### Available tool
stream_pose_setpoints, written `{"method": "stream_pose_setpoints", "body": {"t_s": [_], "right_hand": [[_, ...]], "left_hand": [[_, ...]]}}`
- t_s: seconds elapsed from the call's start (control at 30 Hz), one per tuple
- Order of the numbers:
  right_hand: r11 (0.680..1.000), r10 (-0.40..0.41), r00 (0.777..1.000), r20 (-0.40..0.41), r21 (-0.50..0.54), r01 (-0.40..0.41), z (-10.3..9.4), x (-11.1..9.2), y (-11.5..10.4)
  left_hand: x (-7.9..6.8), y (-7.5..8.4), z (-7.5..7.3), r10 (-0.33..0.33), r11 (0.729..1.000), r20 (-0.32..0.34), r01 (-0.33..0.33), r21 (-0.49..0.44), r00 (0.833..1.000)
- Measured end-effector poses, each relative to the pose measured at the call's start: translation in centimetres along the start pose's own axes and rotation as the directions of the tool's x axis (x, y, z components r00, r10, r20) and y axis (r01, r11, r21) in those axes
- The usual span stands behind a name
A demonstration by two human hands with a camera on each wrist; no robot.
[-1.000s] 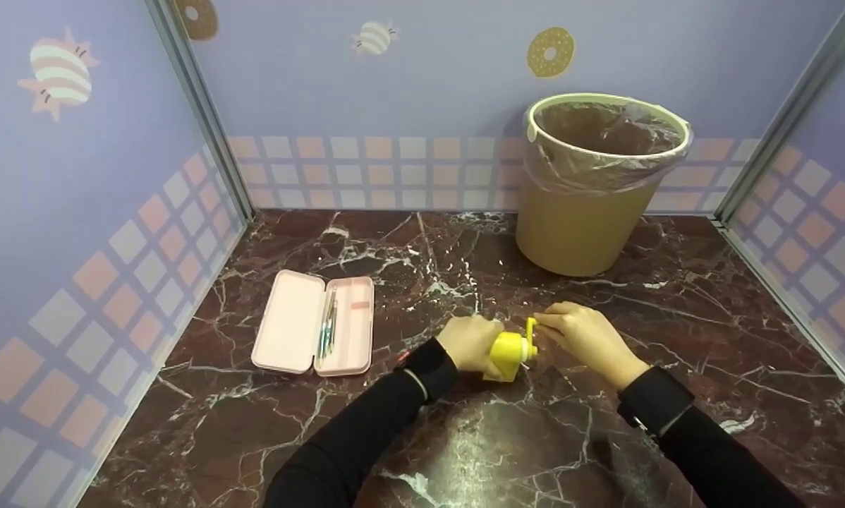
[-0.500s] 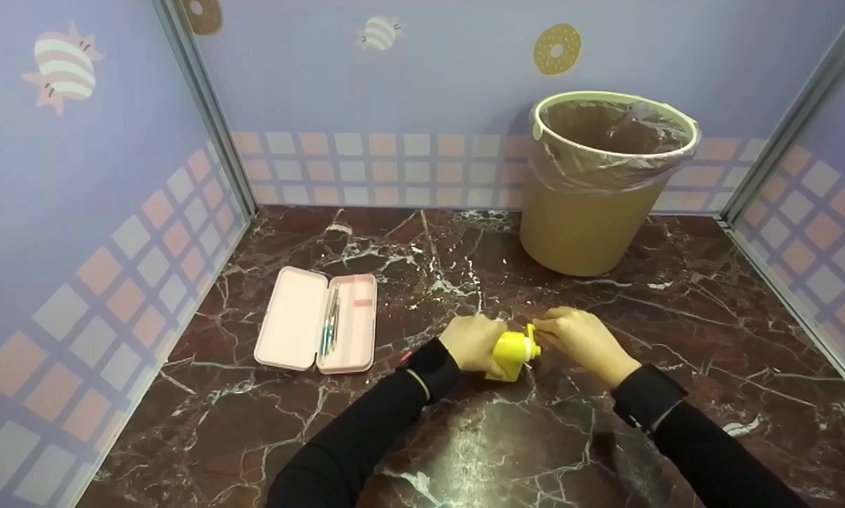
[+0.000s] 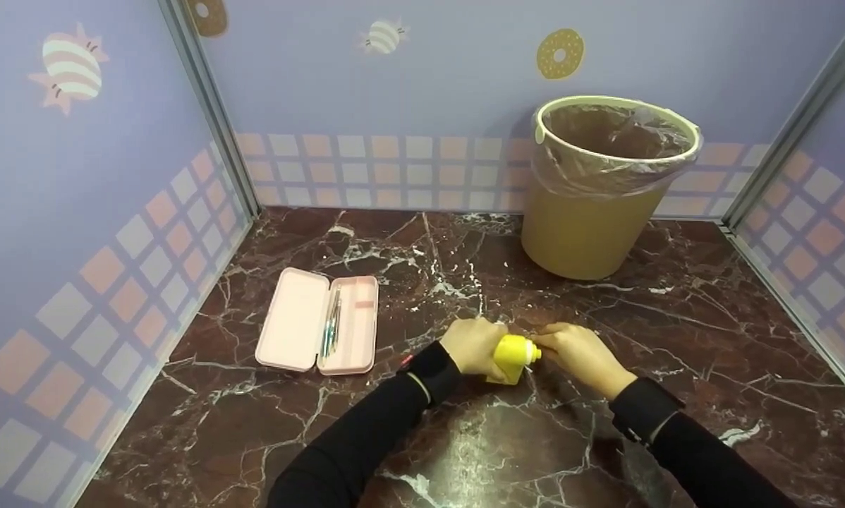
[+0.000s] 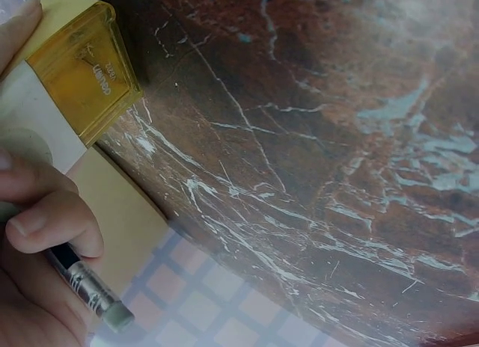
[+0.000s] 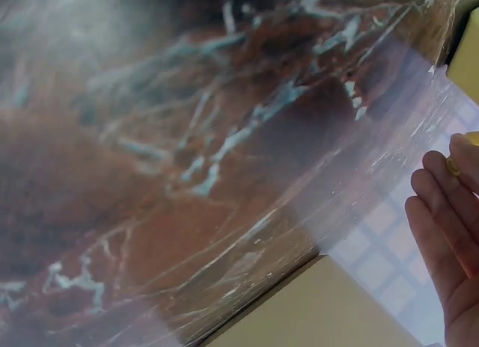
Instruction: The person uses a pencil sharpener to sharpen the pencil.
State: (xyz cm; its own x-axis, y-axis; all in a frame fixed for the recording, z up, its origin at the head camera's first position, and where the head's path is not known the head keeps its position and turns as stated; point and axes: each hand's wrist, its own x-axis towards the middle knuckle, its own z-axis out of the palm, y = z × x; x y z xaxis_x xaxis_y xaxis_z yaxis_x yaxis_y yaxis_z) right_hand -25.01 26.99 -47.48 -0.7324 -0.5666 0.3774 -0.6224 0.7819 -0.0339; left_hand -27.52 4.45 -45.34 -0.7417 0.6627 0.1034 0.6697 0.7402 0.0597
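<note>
My left hand [image 3: 473, 346] grips a small yellow crank pencil sharpener [image 3: 511, 358] on the marble table. In the left wrist view, the sharpener's clear yellow shavings box [image 4: 86, 66] shows beside its white part. A pencil [image 4: 88, 287] with a metal ferrule and grey eraser end sticks out under the curled fingers of that hand. On the sharpener's other side, my right hand [image 3: 579, 353] pinches the yellow crank knob [image 5: 453, 166] between thumb and fingers. The crank arm is mostly hidden behind the fingers in the head view.
Left of the hands lies an opened pink pencil case [image 3: 292, 321] with several pencils [image 3: 332, 328] in it. A bin [image 3: 585, 226] with a plastic liner stands at the back right. Patterned walls enclose the back and sides of the table [image 3: 204, 423].
The crank arm, upright before, has turned out of sight behind my right fingers. My right hand has dropped slightly with it. The left hand keeps its grip on the sharpener.
</note>
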Motion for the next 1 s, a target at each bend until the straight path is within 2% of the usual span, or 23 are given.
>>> {"method": "stream_pose_setpoints", "body": {"t_s": [0.2,0.43,0.67,0.8,1.0], "right_hand": [[1.0,-0.021,1.0,0.007,0.019,0.021,0.6,-0.8,-0.5],[0.995,-0.043,0.999,-0.029,0.086,0.046,1.1,-1.9,-1.1],[0.991,-0.07,0.997,-0.021,0.114,0.072,0.9,-2.6,-1.3],[0.986,-0.108,0.994,-0.019,0.124,0.109,0.7,-2.9,-1.6],[0.976,-0.178,0.98,-0.087,0.113,0.187,0.6,-3.1,-2.0]], "left_hand": [[-0.3,0.0,0.0,-0.009,1.0,-0.021,0.009,0.018,1.0],[-0.4,0.0,0.1,-0.02,0.999,-0.043,0.021,0.027,0.999],[-0.4,0.3,0.2,-0.018,1.0,-0.052,0.019,0.024,0.998],[-0.5,0.4,0.3,-0.031,0.999,-0.049,0.032,0.018,0.998],[-0.4,0.3,0.1,-0.056,0.998,-0.024,0.057,0.011,0.998]]}}
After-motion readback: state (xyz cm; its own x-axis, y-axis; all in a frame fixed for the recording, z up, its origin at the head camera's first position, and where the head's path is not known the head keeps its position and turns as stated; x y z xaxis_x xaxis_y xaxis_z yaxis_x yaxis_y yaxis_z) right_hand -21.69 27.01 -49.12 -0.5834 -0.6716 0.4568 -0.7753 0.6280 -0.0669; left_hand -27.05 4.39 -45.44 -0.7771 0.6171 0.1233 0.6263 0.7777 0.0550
